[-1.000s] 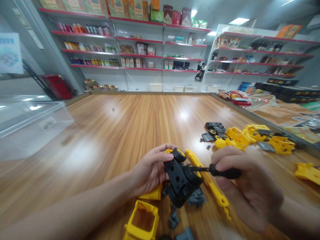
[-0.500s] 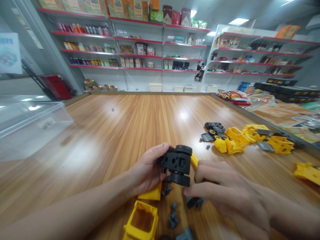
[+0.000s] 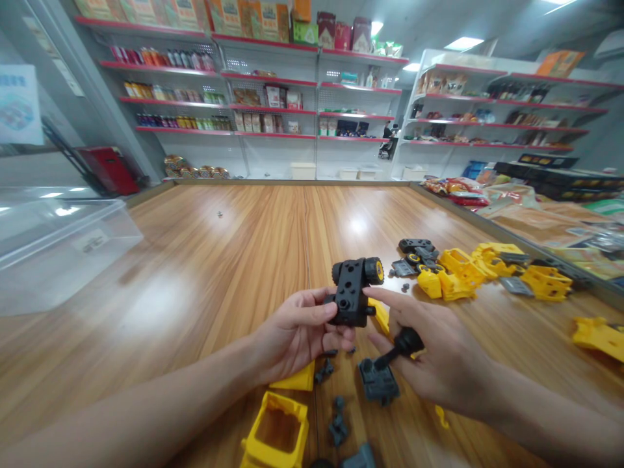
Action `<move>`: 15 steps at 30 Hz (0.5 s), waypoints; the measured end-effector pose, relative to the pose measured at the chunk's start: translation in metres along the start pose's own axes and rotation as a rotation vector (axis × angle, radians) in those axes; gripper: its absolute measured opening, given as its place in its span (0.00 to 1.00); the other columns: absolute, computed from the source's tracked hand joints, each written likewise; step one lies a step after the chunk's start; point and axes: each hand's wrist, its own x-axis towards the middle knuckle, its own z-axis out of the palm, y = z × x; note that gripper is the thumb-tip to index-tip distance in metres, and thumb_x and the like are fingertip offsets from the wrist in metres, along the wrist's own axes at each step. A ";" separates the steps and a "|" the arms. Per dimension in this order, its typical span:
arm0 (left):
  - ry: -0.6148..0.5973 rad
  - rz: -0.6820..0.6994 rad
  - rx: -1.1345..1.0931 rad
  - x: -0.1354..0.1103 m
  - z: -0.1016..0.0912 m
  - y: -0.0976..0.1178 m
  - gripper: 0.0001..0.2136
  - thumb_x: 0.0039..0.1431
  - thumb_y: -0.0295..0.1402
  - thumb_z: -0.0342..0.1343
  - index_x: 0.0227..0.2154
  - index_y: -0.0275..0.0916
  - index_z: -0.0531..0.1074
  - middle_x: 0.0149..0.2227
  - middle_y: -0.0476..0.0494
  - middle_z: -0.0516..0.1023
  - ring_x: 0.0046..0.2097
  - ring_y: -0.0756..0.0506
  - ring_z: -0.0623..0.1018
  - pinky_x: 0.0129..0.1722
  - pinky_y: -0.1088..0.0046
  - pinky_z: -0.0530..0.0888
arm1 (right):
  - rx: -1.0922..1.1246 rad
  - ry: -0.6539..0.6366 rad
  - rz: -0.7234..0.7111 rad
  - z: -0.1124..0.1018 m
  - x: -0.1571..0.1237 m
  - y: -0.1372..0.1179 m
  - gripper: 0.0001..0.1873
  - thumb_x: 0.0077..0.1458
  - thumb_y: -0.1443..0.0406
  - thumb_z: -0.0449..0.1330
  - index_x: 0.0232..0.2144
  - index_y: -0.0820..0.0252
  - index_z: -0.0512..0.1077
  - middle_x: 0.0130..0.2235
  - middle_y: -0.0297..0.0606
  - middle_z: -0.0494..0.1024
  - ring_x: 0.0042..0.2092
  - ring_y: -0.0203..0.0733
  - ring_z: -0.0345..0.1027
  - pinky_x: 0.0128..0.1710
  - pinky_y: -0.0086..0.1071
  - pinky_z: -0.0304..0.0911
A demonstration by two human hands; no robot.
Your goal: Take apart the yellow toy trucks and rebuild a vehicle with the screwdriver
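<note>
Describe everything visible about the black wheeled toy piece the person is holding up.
The black chassis block looks like moulded matte plastic, boxy, with several round holes in the face towards the camera. A wheel with a yellow hub sits at its upper right, and another dark wheel shows at its upper left. It is held above the wooden table, standing roughly upright. The left hand grips its lower left side with thumb and fingers; the right hand's forefinger reaches to its lower right corner.

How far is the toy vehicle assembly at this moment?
Done: the black chassis block already carries a yellow-hubbed wheel. In hand: the left hand holds that block up; the right hand holds a screwdriver. Left: yellow body parts, a yellow frame and grey pieces lie loose on the table.
</note>
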 end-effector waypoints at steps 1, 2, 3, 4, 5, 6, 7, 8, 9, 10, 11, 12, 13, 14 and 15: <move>0.003 0.001 -0.003 0.000 0.000 0.000 0.12 0.56 0.23 0.55 0.44 0.28 0.73 0.35 0.34 0.78 0.34 0.46 0.80 0.36 0.74 0.77 | 0.003 -0.008 -0.003 0.000 0.000 0.000 0.27 0.57 0.68 0.58 0.59 0.56 0.60 0.30 0.32 0.71 0.30 0.37 0.66 0.30 0.31 0.59; 0.007 0.006 -0.005 0.000 0.001 0.001 0.13 0.54 0.22 0.56 0.44 0.28 0.73 0.36 0.34 0.79 0.35 0.45 0.80 0.38 0.73 0.77 | 0.010 -0.019 -0.010 0.000 -0.001 -0.001 0.27 0.58 0.68 0.58 0.59 0.57 0.59 0.30 0.32 0.72 0.30 0.37 0.66 0.29 0.31 0.59; 0.011 0.012 -0.006 -0.001 0.000 0.001 0.14 0.52 0.21 0.56 0.44 0.28 0.74 0.37 0.34 0.79 0.36 0.45 0.80 0.39 0.72 0.77 | 0.017 -0.035 -0.017 0.000 -0.001 -0.001 0.27 0.58 0.68 0.58 0.59 0.57 0.59 0.30 0.32 0.73 0.29 0.37 0.67 0.29 0.31 0.59; 0.014 0.020 -0.007 -0.001 0.000 0.001 0.15 0.50 0.20 0.57 0.43 0.29 0.74 0.37 0.34 0.79 0.37 0.44 0.81 0.40 0.71 0.78 | 0.022 -0.050 -0.025 0.000 -0.001 -0.002 0.28 0.58 0.68 0.57 0.59 0.57 0.58 0.31 0.32 0.73 0.29 0.37 0.66 0.29 0.31 0.59; 0.017 0.025 -0.009 -0.001 0.000 0.001 0.16 0.48 0.19 0.57 0.43 0.29 0.75 0.37 0.34 0.80 0.37 0.43 0.81 0.40 0.70 0.78 | 0.023 -0.061 -0.032 0.000 -0.002 -0.002 0.29 0.58 0.68 0.57 0.60 0.57 0.58 0.31 0.33 0.74 0.29 0.37 0.66 0.29 0.31 0.59; 0.018 0.027 -0.011 -0.001 -0.001 0.000 0.17 0.46 0.19 0.57 0.42 0.29 0.75 0.37 0.34 0.80 0.38 0.42 0.81 0.41 0.69 0.78 | 0.017 -0.067 -0.038 0.000 -0.002 -0.003 0.30 0.58 0.68 0.57 0.61 0.58 0.56 0.31 0.33 0.74 0.28 0.37 0.66 0.29 0.32 0.60; 0.019 0.030 -0.013 -0.001 -0.001 0.000 0.18 0.45 0.18 0.56 0.42 0.29 0.75 0.38 0.35 0.80 0.38 0.42 0.81 0.41 0.68 0.78 | 0.004 -0.072 -0.048 0.000 -0.002 -0.003 0.30 0.58 0.68 0.56 0.62 0.58 0.55 0.31 0.33 0.74 0.29 0.37 0.66 0.30 0.32 0.60; 0.021 0.031 -0.012 -0.002 -0.001 0.000 0.18 0.44 0.18 0.56 0.42 0.29 0.75 0.38 0.35 0.80 0.38 0.41 0.81 0.42 0.67 0.78 | -0.012 -0.074 -0.060 0.000 -0.003 -0.003 0.31 0.59 0.68 0.56 0.63 0.58 0.54 0.31 0.33 0.74 0.29 0.38 0.66 0.30 0.32 0.60; 0.023 0.033 -0.009 -0.002 -0.002 0.000 0.18 0.44 0.17 0.55 0.41 0.29 0.76 0.38 0.35 0.80 0.39 0.41 0.81 0.42 0.66 0.78 | -0.027 -0.070 -0.069 0.000 -0.003 -0.003 0.31 0.59 0.67 0.55 0.63 0.59 0.54 0.30 0.33 0.73 0.29 0.38 0.66 0.30 0.32 0.60; 0.025 0.035 -0.006 -0.002 -0.002 0.000 0.18 0.43 0.17 0.55 0.41 0.29 0.76 0.38 0.35 0.80 0.39 0.41 0.80 0.42 0.65 0.78 | -0.036 -0.065 -0.073 0.000 -0.002 -0.003 0.31 0.59 0.67 0.55 0.63 0.59 0.53 0.30 0.33 0.73 0.29 0.38 0.66 0.30 0.32 0.59; 0.029 0.037 -0.006 -0.003 -0.002 0.000 0.18 0.43 0.17 0.54 0.40 0.30 0.76 0.38 0.36 0.80 0.40 0.41 0.80 0.42 0.65 0.78 | -0.038 -0.059 -0.063 0.000 -0.002 -0.003 0.30 0.59 0.67 0.55 0.63 0.60 0.55 0.29 0.32 0.73 0.28 0.38 0.66 0.29 0.32 0.59; 0.035 0.042 -0.010 -0.003 -0.002 -0.001 0.18 0.43 0.17 0.54 0.39 0.30 0.76 0.37 0.36 0.80 0.40 0.42 0.79 0.42 0.65 0.78 | -0.036 -0.054 -0.043 0.000 -0.002 -0.003 0.27 0.59 0.67 0.56 0.60 0.59 0.58 0.29 0.32 0.73 0.27 0.37 0.66 0.28 0.31 0.58; 0.042 0.049 -0.017 -0.003 -0.002 -0.001 0.17 0.43 0.16 0.54 0.39 0.30 0.76 0.37 0.37 0.79 0.40 0.42 0.79 0.42 0.65 0.78 | -0.033 -0.052 -0.019 -0.001 -0.002 -0.002 0.22 0.59 0.67 0.56 0.56 0.59 0.63 0.28 0.31 0.72 0.26 0.36 0.65 0.28 0.31 0.56; 0.047 0.056 -0.024 -0.003 -0.002 -0.001 0.17 0.43 0.16 0.54 0.38 0.30 0.75 0.37 0.37 0.79 0.40 0.42 0.79 0.41 0.65 0.78 | -0.031 -0.056 0.000 -0.002 -0.001 -0.002 0.16 0.58 0.67 0.56 0.49 0.58 0.67 0.26 0.30 0.72 0.25 0.35 0.64 0.27 0.30 0.54; 0.047 0.063 -0.030 -0.003 -0.003 -0.001 0.16 0.44 0.16 0.54 0.38 0.31 0.75 0.37 0.38 0.78 0.40 0.43 0.78 0.41 0.65 0.78 | -0.028 -0.074 0.003 -0.002 -0.001 -0.002 0.09 0.58 0.68 0.56 0.43 0.58 0.70 0.25 0.30 0.71 0.24 0.35 0.63 0.26 0.31 0.52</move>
